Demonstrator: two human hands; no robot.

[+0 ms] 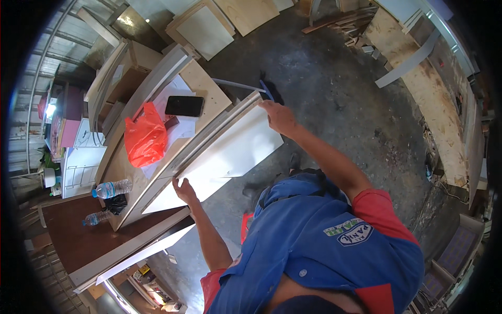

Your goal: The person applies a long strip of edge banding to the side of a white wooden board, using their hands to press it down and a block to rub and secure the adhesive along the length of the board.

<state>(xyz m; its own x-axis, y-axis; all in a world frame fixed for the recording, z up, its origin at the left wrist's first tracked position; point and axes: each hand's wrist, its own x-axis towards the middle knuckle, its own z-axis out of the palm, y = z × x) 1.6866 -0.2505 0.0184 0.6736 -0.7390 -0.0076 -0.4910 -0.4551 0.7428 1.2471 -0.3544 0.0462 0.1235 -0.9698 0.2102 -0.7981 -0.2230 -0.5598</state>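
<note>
A long white-faced panel point(230, 152) stands in front of me, with a narrow greyish strip point(209, 136) running along its upper edge. My right hand point(280, 119) is closed over the strip's far right end, at the panel's corner. Lower and to the left, my left hand point(185, 191) grips the same edge between thumb and fingers. Just behind the strip lies a wooden board point(206, 78) bearing a black phone point(184, 106), white paper sheets point(180, 128) and a crumpled red plastic bag point(146, 137).
Two plastic bottles, one larger point(112, 189) and one smaller point(97, 218), lie left of the board, by a brown tabletop point(78, 230). Curved wooden pieces point(107, 78) stand at the far left. Boards point(201, 31) lean at the back. A long wooden bench point(418, 78) lies right.
</note>
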